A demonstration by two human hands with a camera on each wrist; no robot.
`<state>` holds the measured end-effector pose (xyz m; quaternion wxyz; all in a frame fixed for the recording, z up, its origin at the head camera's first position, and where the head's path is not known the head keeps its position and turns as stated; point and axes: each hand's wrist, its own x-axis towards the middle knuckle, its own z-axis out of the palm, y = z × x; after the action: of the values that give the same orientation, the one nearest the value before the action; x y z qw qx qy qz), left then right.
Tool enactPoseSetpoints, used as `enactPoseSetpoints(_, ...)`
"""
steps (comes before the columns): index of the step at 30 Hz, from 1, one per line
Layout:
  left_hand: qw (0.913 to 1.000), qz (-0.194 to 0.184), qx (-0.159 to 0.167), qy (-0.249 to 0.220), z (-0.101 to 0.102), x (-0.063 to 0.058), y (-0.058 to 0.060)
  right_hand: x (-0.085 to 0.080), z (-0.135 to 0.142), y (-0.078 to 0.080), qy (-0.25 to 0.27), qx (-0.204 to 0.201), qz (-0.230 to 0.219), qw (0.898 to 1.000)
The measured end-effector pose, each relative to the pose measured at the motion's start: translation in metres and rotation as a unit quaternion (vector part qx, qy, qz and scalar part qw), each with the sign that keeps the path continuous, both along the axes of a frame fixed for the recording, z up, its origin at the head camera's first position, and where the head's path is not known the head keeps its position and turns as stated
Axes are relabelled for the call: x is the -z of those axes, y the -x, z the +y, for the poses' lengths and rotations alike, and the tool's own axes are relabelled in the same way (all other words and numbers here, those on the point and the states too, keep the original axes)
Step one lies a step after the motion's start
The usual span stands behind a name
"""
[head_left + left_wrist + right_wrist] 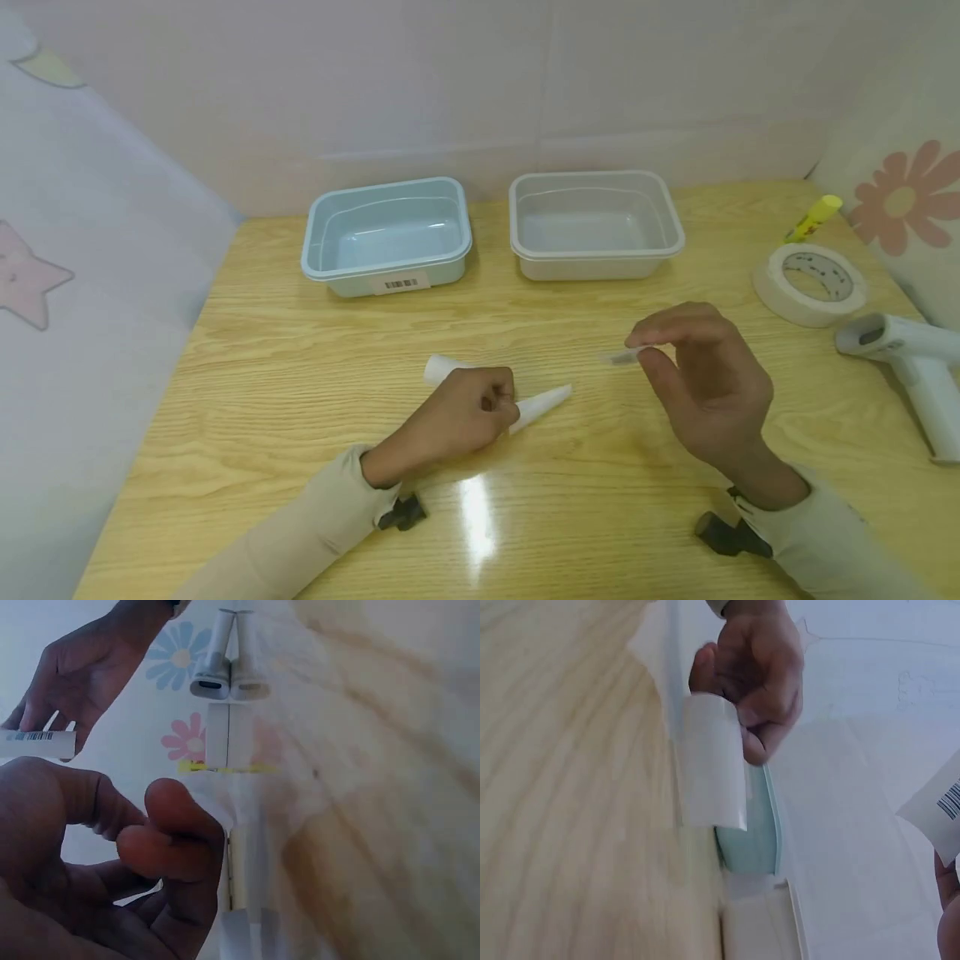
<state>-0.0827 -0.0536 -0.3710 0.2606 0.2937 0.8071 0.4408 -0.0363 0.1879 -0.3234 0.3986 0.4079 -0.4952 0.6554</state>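
Note:
My left hand [468, 408] grips a strip of white label paper [542, 406] low over the wooden table, right of the middle of the forearm line. One end of the strip sticks out past the fingers, and a rolled white part [442, 367] shows behind the hand. In the right wrist view the strip [712, 765] hangs in a curve with a blank face. Raised to the right, my right hand [708, 383] pinches a small white label [621, 357] between thumb and fingertips. Its printed barcode shows on the label [941, 810] in the right wrist view.
A light blue bin [401, 258] with a barcode label [405, 283] on its front stands at the back, beside a whitish bin [592, 267]. On the right are a tape roll [780, 292], a yellow glue stick [813, 218] and a white handheld scanner [918, 367]. Walls border the table.

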Motion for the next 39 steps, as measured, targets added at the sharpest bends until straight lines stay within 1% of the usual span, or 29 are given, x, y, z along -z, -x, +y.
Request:
enactPoseSetpoints(1,0.9990,0.036,0.013,0.023,0.000,-0.001,0.000,-0.002,0.004,-0.001,-0.007,0.002,-0.016,1.000)
enactPoseSetpoints(2,0.9962,0.070,0.024,0.047,0.000,-0.002,0.001,-0.003,0.008,-0.002,-0.016,0.005,-0.031,0.999)
enactPoseSetpoints(4,0.9868,0.124,0.044,0.095,0.000,-0.004,0.002,-0.005,0.014,-0.003,-0.043,0.012,-0.068,0.997)
enactPoseSetpoints(6,0.9749,0.162,0.059,0.141,-0.001,-0.006,0.002,-0.007,0.020,-0.005,-0.082,0.021,-0.103,0.991)
enactPoseSetpoints(8,0.9639,0.189,0.070,0.174,-0.001,-0.008,0.002,-0.007,0.025,-0.005,-0.130,0.036,-0.135,0.982)
enactPoseSetpoints(10,0.9544,0.211,0.075,0.197,-0.002,-0.011,0.002,-0.007,0.029,-0.005,-0.185,0.058,-0.159,0.968)
enactPoseSetpoints(11,0.9508,0.219,0.077,0.205,-0.003,-0.013,0.002,-0.007,0.032,-0.005,-0.220,0.081,-0.166,0.958)
enactPoseSetpoints(14,0.9417,0.241,0.076,0.222,-0.004,-0.018,0.003,-0.003,0.038,-0.003,-0.303,0.140,-0.168,0.928)
enactPoseSetpoints(16,0.9376,0.257,0.067,0.225,-0.004,-0.023,0.003,0.000,0.042,0.000,-0.343,0.169,-0.162,0.910)
enactPoseSetpoints(17,0.9370,0.266,0.059,0.219,-0.003,-0.025,0.003,0.002,0.044,0.001,-0.359,0.177,-0.162,0.902)
enactPoseSetpoints(19,0.9412,0.279,0.036,0.187,-0.001,-0.028,0.003,0.007,0.047,0.003,-0.374,0.171,-0.172,0.895)
enactPoseSetpoints(21,0.9470,0.294,0.011,0.129,0.004,-0.031,0.003,0.011,0.049,0.004,-0.388,0.164,-0.184,0.888)
enactPoseSetpoints(23,0.9514,0.303,-0.006,0.056,0.011,-0.032,0.003,0.015,0.049,0.005,-0.403,0.152,-0.195,0.881)
enactPoseSetpoints(25,0.9523,0.305,-0.009,-0.011,0.018,-0.032,0.003,0.019,0.047,0.005,-0.417,0.142,-0.201,0.875)
enactPoseSetpoints(28,0.9509,0.300,-0.003,-0.077,0.026,-0.030,0.003,0.023,0.042,0.004,-0.439,0.135,-0.205,0.864)
enactPoseSetpoints(30,0.9508,0.293,0.001,-0.100,0.030,-0.028,0.003,0.025,0.039,0.003,-0.446,0.131,-0.209,0.860)
enactPoseSetpoints(32,0.9515,0.286,0.004,-0.114,0.031,-0.027,0.003,0.025,0.037,0.002,-0.448,0.131,-0.212,0.858)
enactPoseSetpoints(35,0.9523,0.276,0.006,-0.129,0.032,-0.025,0.004,0.025,0.036,0.002,-0.446,0.129,-0.216,0.859)
enactPoseSetpoints(39,0.9514,0.277,0.005,-0.135,0.034,-0.022,0.005,0.024,0.035,0.001,-0.444,0.128,-0.219,0.860)
